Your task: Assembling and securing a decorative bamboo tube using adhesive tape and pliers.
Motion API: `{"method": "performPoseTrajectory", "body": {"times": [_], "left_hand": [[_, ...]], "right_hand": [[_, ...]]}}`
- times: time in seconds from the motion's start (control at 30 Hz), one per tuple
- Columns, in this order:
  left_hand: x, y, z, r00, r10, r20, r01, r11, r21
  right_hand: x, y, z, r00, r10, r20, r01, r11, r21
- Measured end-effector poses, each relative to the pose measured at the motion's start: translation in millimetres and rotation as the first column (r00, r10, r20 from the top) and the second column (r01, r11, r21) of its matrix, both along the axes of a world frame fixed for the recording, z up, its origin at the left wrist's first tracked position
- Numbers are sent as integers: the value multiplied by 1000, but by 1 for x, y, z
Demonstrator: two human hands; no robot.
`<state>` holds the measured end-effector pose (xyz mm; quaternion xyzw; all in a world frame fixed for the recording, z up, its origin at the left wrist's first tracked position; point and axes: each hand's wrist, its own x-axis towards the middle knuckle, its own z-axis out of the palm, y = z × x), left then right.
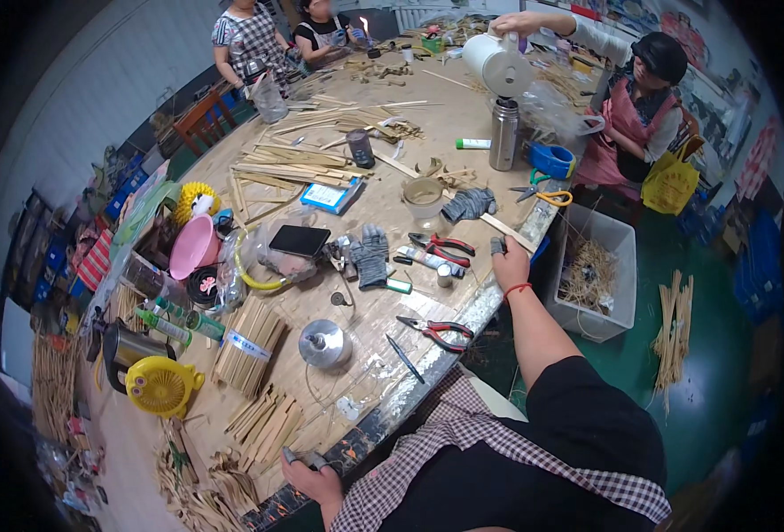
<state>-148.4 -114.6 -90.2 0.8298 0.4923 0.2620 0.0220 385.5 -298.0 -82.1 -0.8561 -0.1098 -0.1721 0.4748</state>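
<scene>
My left hand (310, 477), with grey covers on its fingertips, grips the near table edge (427, 368) beside loose bamboo strips (263, 427). At the right side of the same edge my right hand (509, 260) holds on; it wears a red wrist string and a grey thumb cover. It lies next to a long wooden strip (505, 229). Red-handled pliers (438, 330) and a dark pen-like tool (405, 357) lie between my hands. A round metal burner (324, 343) stands a little further in.
Grey gloves (371, 255), a second pair of pliers (445, 245), a black phone (299, 239), a pink bowl (192, 246) and a yellow fan (161, 386) crowd the table. A person in a pink apron (627, 124) pours from a white kettle (496, 62) into a steel flask (503, 133). A plastic bin (591, 270) stands on the green floor.
</scene>
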Motion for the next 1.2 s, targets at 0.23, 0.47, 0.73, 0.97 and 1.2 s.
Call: {"method": "performPoseTrajectory", "body": {"times": [0.23, 0.47, 0.73, 0.97, 1.2], "left_hand": [[5, -1, 6, 1000, -8, 2, 8, 1000, 1], [5, -1, 5, 1000, -2, -4, 2, 1000, -20], [4, -3, 9, 997, -5, -76, 3, 1000, -27], [-2, 2, -5, 996, 29, -80, -30, 999, -12], [-6, 5, -8, 995, -10, -95, 12, 1000, 16]], "right_hand": [[-2, 0, 4, 999, -12, -39, 12, 1000, 3], [-1, 0, 4, 999, -9, -52, 7, 1000, -29], [0, 0, 0, 1000, -11, -25, 11, 999, -34], [-1, -1, 2, 999, -3, -43, 2, 1000, -27], [1, -1, -3, 1000, -5, -6, 5, 1000, -17]]}}
